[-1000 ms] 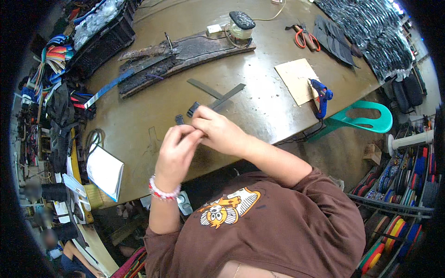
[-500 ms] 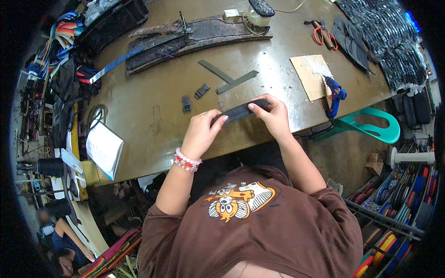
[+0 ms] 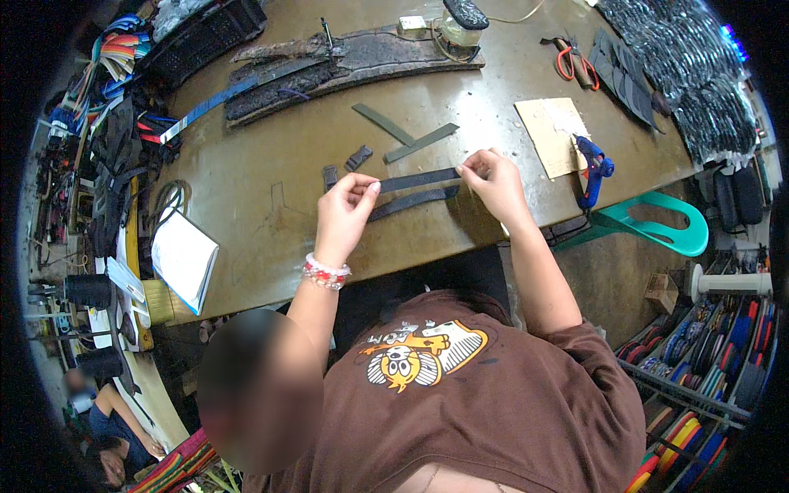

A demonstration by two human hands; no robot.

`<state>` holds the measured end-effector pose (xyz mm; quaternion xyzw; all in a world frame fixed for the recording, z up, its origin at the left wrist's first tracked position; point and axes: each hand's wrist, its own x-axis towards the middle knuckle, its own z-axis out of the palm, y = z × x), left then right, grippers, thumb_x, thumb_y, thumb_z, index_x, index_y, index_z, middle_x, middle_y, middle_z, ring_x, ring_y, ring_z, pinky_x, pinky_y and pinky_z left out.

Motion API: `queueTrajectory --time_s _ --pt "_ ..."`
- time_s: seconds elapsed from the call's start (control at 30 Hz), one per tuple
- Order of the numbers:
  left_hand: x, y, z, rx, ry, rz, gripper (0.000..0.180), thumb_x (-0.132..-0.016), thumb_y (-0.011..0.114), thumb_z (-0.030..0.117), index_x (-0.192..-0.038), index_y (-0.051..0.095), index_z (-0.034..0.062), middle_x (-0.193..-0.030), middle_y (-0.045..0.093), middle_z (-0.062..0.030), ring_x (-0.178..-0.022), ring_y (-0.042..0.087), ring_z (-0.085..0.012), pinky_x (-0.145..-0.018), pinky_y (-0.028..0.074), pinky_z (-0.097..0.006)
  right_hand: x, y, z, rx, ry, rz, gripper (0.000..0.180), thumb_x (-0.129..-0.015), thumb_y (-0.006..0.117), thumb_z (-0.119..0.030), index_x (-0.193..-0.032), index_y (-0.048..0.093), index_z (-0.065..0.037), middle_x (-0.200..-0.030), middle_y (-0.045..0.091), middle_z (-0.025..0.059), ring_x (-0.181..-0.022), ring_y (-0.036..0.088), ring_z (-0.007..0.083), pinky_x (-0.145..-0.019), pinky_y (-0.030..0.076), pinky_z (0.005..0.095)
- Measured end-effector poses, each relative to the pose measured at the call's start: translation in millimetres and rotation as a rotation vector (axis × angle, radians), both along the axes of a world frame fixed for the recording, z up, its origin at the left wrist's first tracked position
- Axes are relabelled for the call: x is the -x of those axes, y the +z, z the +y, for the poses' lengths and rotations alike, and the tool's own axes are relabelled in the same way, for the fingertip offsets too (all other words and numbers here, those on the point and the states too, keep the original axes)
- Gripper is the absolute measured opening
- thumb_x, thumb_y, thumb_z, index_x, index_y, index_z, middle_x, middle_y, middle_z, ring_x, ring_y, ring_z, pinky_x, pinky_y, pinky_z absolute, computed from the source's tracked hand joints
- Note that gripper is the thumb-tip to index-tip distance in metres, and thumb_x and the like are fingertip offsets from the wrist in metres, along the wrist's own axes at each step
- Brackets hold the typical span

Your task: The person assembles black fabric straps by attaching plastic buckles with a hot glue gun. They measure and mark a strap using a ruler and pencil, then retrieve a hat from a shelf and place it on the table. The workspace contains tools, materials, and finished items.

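Note:
Between my hands a short black webbing strap (image 3: 417, 178) is stretched out. The fingertips of my left hand (image 3: 343, 212) pinch its left end, and my right hand (image 3: 498, 187) pinches the right end. A second black strap (image 3: 419, 200) shows just nearer to me, its left end hidden by my left hand; whether it lies on the table I cannot tell. Beyond my left hand are two dark plastic buckle pieces, one buckle piece (image 3: 358, 158) in full view and another buckle piece (image 3: 330, 176) partly covered by the fingers. Two olive straps, one strap (image 3: 382, 123) meeting another strap (image 3: 423, 143), lie farther off.
On the brown table (image 3: 271, 164) a blue glue gun (image 3: 592, 168) rests by a tan board (image 3: 549, 135). Orange-handled scissors (image 3: 565, 64) lie behind. An open notebook (image 3: 185, 255) sits left. A charred plank (image 3: 370, 66) spans the back. A green stool (image 3: 657, 222) stands right.
My hands have moved apart and slightly away from me, pulling one black strap straight. A second black strap now shows separately below it. The left hand now partly covers a buckle piece.

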<state>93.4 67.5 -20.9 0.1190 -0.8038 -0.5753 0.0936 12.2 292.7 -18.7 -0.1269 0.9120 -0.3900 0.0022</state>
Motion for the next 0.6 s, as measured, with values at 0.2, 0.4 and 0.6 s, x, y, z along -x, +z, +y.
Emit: queueTrajectory --time_s 0.2,0.4,0.6 --pt "2.2 4.9 11.7 0.371 -0.144 0.297 0.012 -0.084 0.059 0.013 -0.086 0.063 0.0024 -0.080 0.060 -0.0112 -0.074 0.058 -0.0261 -0.068 0.047 -0.033 -8.2 12.0 -24.3 -0.196 0.430 0.488 0.012 -0.081 0.061 -0.017 -0.088 0.063 -0.008 -0.095 0.060 0.0106 -0.093 0.056 0.0308 -0.080 0.044 0.0411" --pt "41.9 2.3 -28.4 0.932 -0.108 0.215 0.018 -0.081 0.060 0.014 -0.095 0.063 0.0041 -0.087 0.062 -0.0110 -0.082 0.056 -0.0313 -0.080 0.046 -0.038 -3.2 37.9 4.0 0.003 0.052 0.252 0.010 -0.085 0.054 -0.004 -0.092 0.059 0.000 -0.081 0.059 0.0176 -0.073 0.059 0.0332 -0.065 0.046 0.0357" --pt "36.0 23.3 -26.4 -0.312 -0.216 -0.005 0.021 -0.089 0.055 0.012 -0.105 0.061 -0.0002 -0.088 0.065 -0.0063 -0.071 0.061 -0.0162 -0.062 0.052 -0.029 -22.7 37.4 -3.0 0.255 0.176 0.011 0.015 -0.082 0.059 -0.009 -0.095 0.061 0.000 -0.072 0.059 0.0075 -0.065 0.054 0.0124 -0.062 0.043 0.0250"
